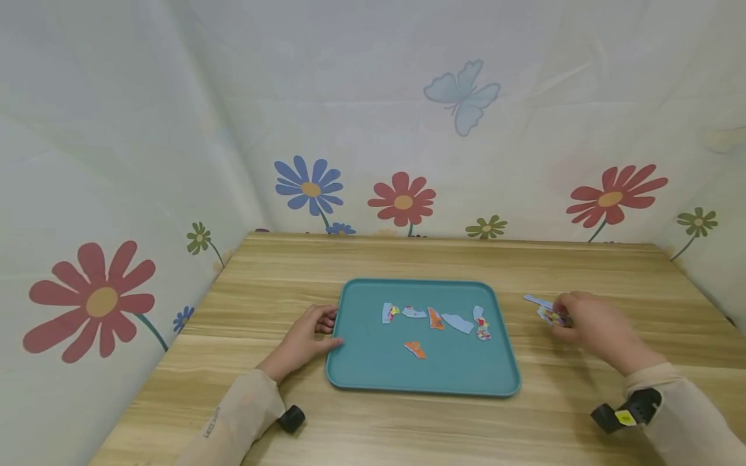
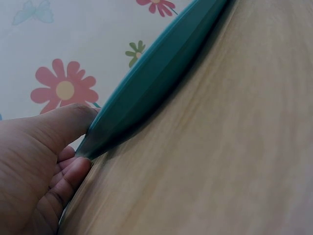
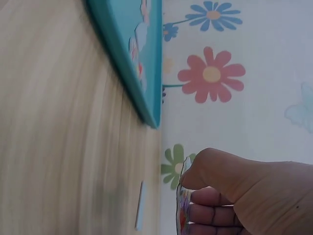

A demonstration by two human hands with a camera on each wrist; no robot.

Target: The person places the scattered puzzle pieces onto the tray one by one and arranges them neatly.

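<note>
My left hand (image 1: 304, 339) grips the left rim of a teal tray (image 1: 373, 369), its thumb over the edge and its fingers curled at the side. To the right of the tray, my right hand (image 1: 600, 329) pinches a colourful cut paper piece (image 3: 184, 210) between thumb and fingers, just above the table. A pale blue paper strip (image 1: 537, 301) lies on the table beside that hand. Several paper pieces lie on the tray, among them an orange one (image 1: 416, 349) near the middle and a pale blue one (image 1: 458, 322). The fingers partly hide the held piece.
The wooden table (image 1: 408, 427) extends around the tray. Behind it hangs a pale cloth (image 1: 350, 116) printed with flowers and a butterfly. Black wrist devices sit on both sleeves, the right one (image 1: 644, 406) with a yellow label.
</note>
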